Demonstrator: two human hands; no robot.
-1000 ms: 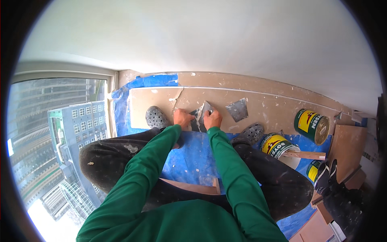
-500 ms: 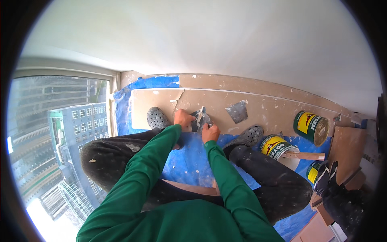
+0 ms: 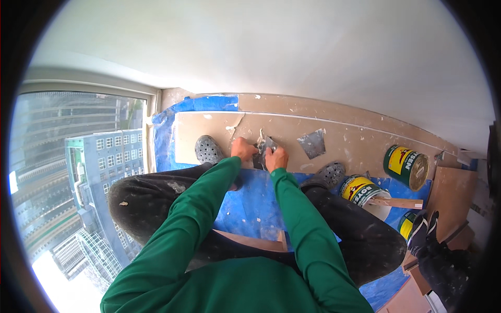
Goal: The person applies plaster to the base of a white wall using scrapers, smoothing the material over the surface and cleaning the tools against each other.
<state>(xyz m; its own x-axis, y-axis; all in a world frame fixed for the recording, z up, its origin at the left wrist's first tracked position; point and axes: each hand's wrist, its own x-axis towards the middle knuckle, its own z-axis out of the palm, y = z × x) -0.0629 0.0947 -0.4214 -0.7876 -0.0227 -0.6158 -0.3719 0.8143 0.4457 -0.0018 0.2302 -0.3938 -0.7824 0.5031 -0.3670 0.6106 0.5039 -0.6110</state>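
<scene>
The person crouched low in black, paint-spotted trousers [image 3: 156,208], and both arms in green sleeves [image 3: 198,219] reached straight out to the floor in front. The two hands met close together between two grey clogs, the left clog [image 3: 209,149] and the right clog [image 3: 330,173]. The left hand [image 3: 243,149] was curled shut on a small metal scraper [image 3: 263,148], and the right hand [image 3: 276,157] was closed on it too, just beside the other hand. The scraper sat between the hands, low over the brown board [image 3: 209,130] on the floor. A blue sheet [image 3: 250,203] lay under the knees and up along the wall by the big window [image 3: 78,182]. Off to the right, a round can with a green and yellow label [image 3: 406,166] lay on its side on the board. Nearer the right clog stood an open can with a yellow label [image 3: 362,190], and a flat wooden stick [image 3: 399,202] rested across its top. A third small can in yellow and green [image 3: 406,225] peeked out just beside a dark glove [image 3: 422,229]. A flat grey trowel blade [image 3: 312,143] lay on the board, near the right hand but apart from it
</scene>
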